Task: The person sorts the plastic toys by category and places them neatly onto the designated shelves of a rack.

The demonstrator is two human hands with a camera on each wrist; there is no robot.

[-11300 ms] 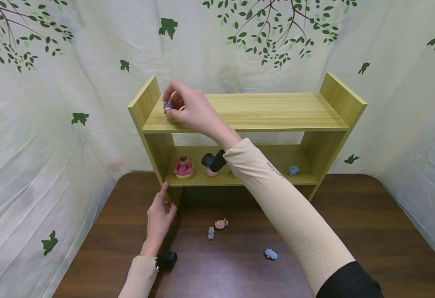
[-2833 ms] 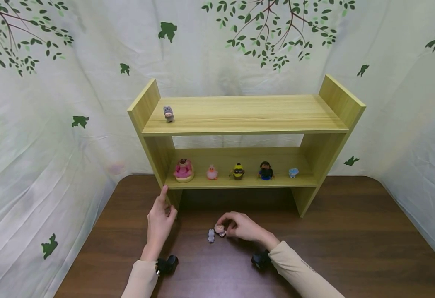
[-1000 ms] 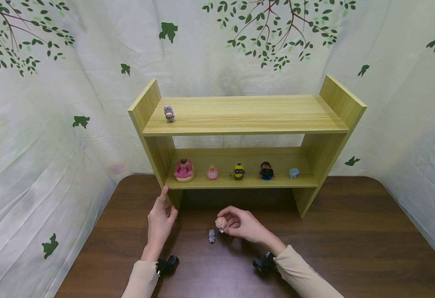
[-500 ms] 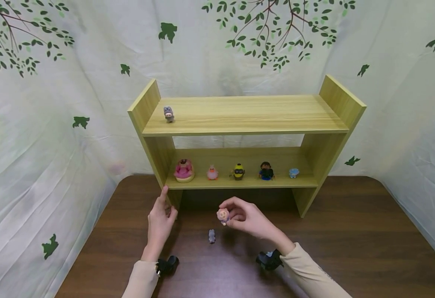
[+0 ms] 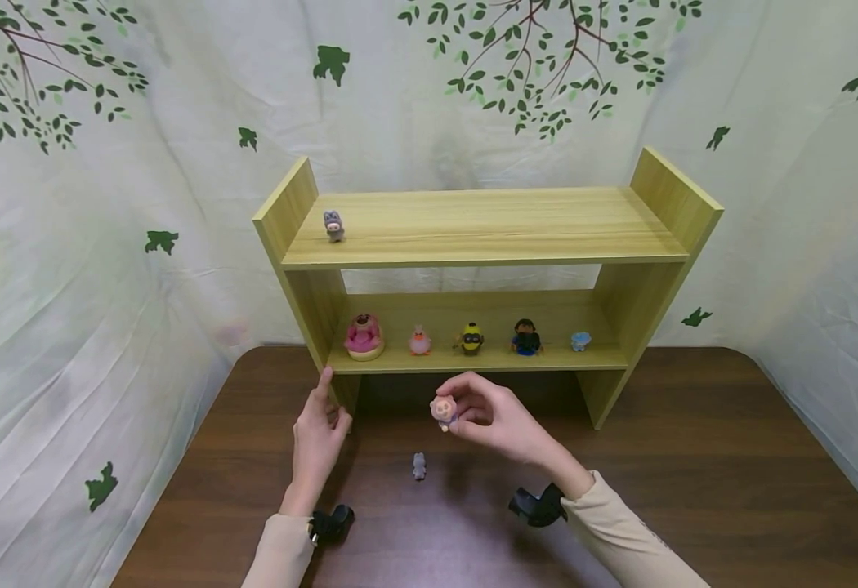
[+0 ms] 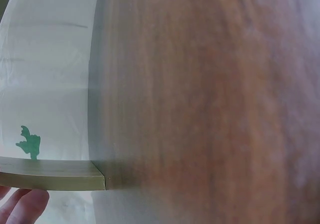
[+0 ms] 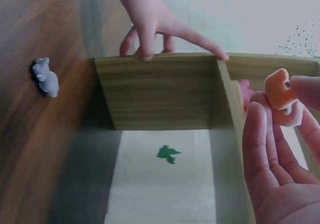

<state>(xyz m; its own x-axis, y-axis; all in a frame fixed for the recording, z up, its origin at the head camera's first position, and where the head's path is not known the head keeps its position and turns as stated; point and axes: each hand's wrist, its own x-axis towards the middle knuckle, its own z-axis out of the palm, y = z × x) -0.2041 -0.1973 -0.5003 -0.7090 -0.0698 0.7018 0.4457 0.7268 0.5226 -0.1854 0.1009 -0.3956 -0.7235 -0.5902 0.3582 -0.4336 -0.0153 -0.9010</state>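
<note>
The right hand (image 5: pixel 495 418) pinched the pink figure (image 5: pixel 444 411) between thumb and fingertips, lifted above the tabletop (image 5: pixel 701 498) and in front of the shelf's (image 5: pixel 488 237) lower opening. That light fingertip grip probably suited so small a thing, leaving its face and feet uncovered; in the head view it was upright, face toward the person.

The left hand (image 5: pixel 319 437) was spread against the side panel (image 7: pixel 160 91), index finger straight and its tip at the corner of the middle board (image 5: pixel 466 363), likely to steady the shelf. How firmly it pressed, I cannot tell.

On that board the bear (image 5: pixel 364 339), chick (image 5: pixel 419 341), yellow figure (image 5: pixel 471 339), dark-haired figure (image 5: pixel 525 339) and blue figure (image 5: pixel 580 341) stood in a row, well apart, seemingly so that each could be seen. The rabbit (image 5: pixel 333 227) stood alone near the left end of the top board (image 5: pixel 517 224). The grey figure (image 5: pixel 418 466) lay on the tabletop between the hands.

The left wrist view cut the hand down to a few fingertips behind the panel. In the right wrist view, the hand and pink figure covered much of the middle board, only a bit of the bear showing, and the pink figure's face was hidden. The space under the middle board was too dark to read well.
</note>
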